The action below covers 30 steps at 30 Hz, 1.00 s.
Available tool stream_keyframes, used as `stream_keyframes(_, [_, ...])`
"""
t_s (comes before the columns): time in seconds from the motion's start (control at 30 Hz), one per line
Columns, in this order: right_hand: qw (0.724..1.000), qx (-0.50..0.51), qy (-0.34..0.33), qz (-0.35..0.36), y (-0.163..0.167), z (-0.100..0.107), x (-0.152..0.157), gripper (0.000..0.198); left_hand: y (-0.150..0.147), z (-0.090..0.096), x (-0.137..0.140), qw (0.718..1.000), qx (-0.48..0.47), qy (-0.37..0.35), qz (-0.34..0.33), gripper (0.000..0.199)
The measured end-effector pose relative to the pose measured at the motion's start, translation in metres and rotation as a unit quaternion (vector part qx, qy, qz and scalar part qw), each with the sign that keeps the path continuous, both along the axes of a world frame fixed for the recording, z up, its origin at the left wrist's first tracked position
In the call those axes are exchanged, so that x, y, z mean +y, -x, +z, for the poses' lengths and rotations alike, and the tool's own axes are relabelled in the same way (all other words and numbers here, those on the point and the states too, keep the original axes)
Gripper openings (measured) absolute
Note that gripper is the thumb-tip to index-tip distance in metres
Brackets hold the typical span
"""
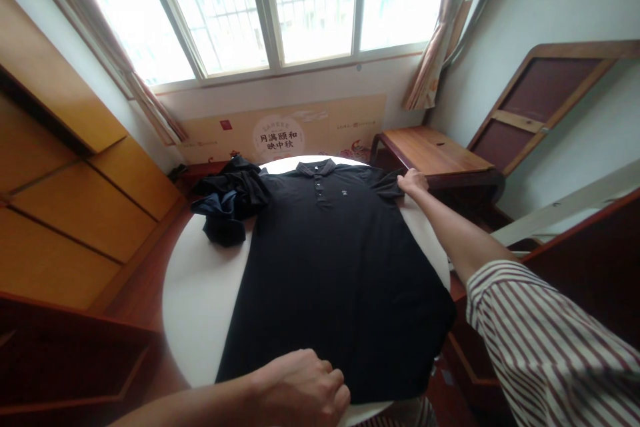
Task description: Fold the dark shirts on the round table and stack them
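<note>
Right hand has the dark sleeve of a black cotton-looking polo shirt pinched. Shirt's lying flat on a round white surface, stretching away from the left hand. That one's curled near the hem, fingertips hidden, so can't tell if it's gripping. Crumpled black-and-blue cloth pile beyond it, leftward; folds hard to separate.

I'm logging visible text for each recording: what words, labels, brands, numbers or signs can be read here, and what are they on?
"月满颐和" – upper line of large characters on the printed panel.
"映中秋" – line beneath it, same panel.
Arched lettering above those lines: too blurred to read.
Small side lines and red square on the panel: unreadable.
Chest mark and neck label on the black polo shirt: too small.
</note>
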State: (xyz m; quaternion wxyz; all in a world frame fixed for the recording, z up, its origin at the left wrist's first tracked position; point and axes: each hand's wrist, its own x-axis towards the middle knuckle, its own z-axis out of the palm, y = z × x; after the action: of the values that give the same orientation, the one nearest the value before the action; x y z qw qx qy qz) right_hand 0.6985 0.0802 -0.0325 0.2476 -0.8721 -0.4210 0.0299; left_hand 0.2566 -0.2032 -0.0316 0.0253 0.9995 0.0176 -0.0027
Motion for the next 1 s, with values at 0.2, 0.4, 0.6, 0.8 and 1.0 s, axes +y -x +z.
stream_keyframes(0.2, [0.961,-0.144,0.044,0.231,0.09,0.013,-0.004,0.05,-0.024,0.019,0.073,0.995,-0.066,0.072,0.034,0.034])
stream_keyframes(0.4, [0.893,-0.14,0.104,0.415,0.185,-0.023,-0.05,0.067,-0.028,0.0,0.21,0.941,-0.067,0.062,0.326,0.047])
stream_keyframes(0.6, [0.853,-0.149,0.062,0.497,0.194,-0.039,-0.141,0.075,0.009,-0.029,0.214,0.926,-0.03,0.036,0.373,0.059])
stream_keyframes(0.8, [0.837,-0.117,0.033,0.533,0.175,-0.032,-0.239,0.069,0.061,-0.027,0.147,0.933,-0.042,0.044,0.354,0.061])
stream_keyframes(1.0, [0.861,-0.074,0.023,0.503,0.153,-0.043,-0.337,0.083,0.118,-0.019,0.058,0.932,-0.03,0.04,0.36,0.066])
